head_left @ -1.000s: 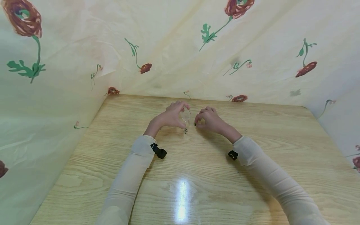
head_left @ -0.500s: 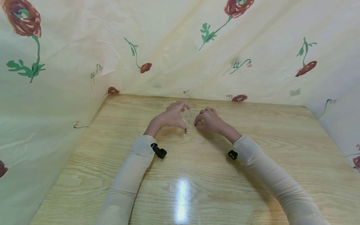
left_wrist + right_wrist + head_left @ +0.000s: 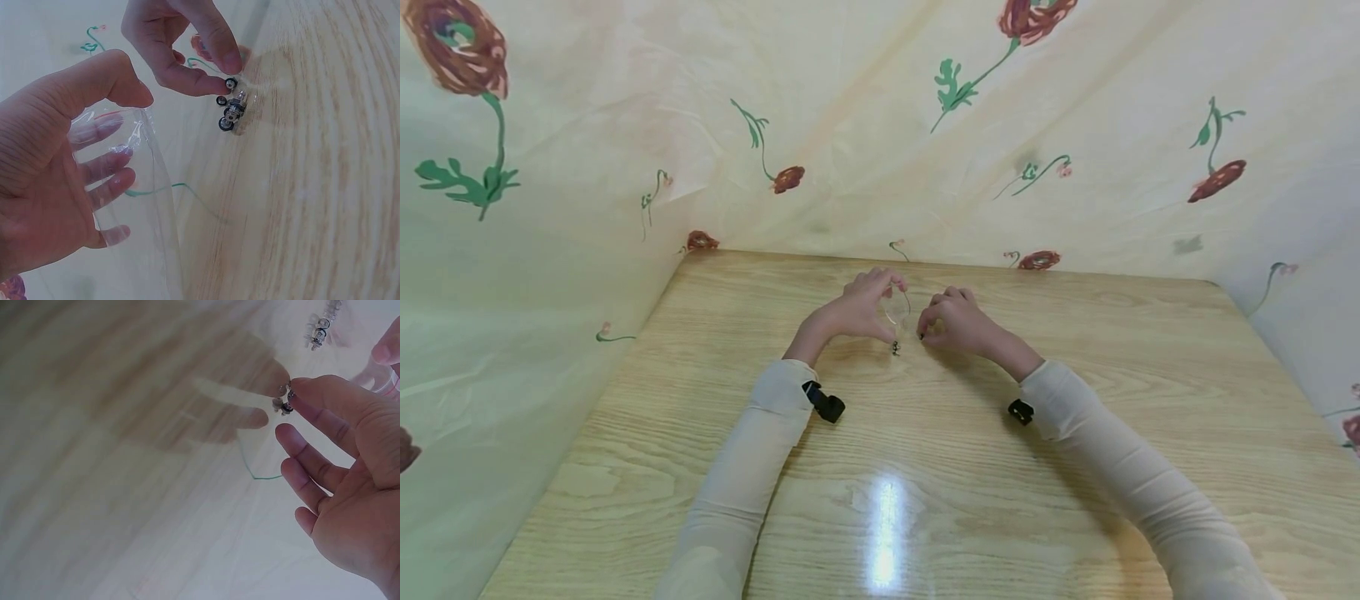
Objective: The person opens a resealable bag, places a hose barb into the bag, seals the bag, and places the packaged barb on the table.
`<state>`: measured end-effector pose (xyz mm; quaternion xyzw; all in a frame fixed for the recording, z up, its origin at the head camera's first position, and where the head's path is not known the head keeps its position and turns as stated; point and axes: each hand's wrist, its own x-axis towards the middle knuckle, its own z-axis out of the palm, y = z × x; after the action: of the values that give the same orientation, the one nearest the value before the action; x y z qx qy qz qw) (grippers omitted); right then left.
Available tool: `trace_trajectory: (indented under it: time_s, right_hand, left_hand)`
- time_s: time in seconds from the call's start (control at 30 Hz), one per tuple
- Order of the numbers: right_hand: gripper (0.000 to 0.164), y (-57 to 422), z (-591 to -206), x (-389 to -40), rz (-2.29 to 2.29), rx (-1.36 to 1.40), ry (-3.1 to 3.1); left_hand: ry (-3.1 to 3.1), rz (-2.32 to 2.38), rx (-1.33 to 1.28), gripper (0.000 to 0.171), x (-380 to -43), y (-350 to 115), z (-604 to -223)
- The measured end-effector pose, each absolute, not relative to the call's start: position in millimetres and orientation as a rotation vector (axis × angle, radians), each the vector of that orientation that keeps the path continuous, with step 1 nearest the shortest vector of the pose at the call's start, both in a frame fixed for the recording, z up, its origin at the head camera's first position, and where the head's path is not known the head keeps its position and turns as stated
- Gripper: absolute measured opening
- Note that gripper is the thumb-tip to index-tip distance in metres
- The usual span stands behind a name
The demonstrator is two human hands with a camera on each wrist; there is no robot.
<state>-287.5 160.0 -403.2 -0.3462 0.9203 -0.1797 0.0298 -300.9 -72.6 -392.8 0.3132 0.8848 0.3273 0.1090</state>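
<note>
My left hand (image 3: 856,313) grips a clear plastic bag (image 3: 164,244) near its mouth, thumb on one side and the other fingers behind the film. A thin red line runs along the bag's top edge. Thumb and index finger of my right hand (image 3: 961,323) pinch a small metal piece with black rings (image 3: 285,403), low over the table. Its exact kind I cannot tell. Just beside it, a cluster of similar small metal parts with black rings (image 3: 230,116) lies on the wood, close to my left thumb in the head view.
The wood-grain table (image 3: 925,467) reaches back to a hanging cloth (image 3: 850,150) printed with red flowers, which also closes off both sides. Black wrist straps (image 3: 824,403) sit at both sleeve cuffs. A lamp's glare (image 3: 886,533) shines on the near tabletop.
The right hand's fingertips and the small metal piece have shifted very slightly downward in the head view. The left hand and the bag have stayed in place.
</note>
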Motion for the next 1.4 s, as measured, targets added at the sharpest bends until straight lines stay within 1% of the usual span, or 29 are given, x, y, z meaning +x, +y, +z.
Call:
trace_trajectory:
  time_s: [0.53, 0.67, 1.4]
  right_hand:
    - [0.002, 157.5, -405.0, -287.1, -0.541, -1.088, 2.847]
    - [0.005, 156.9, -404.3, -286.0, -0.539, -1.091, 2.849]
    - [0.006, 157.2, -402.8, -283.7, -0.524, -1.082, 2.852]
  left_hand:
    - [2.616, 0.959, 0.919, 0.074, -299.3, -73.0, -390.7]
    - [2.618, 0.963, 0.919, 0.074, -298.8, -73.1, -391.0]
    - [2.636, 0.949, 0.912, 0.073, -299.1, -72.3, -390.5]
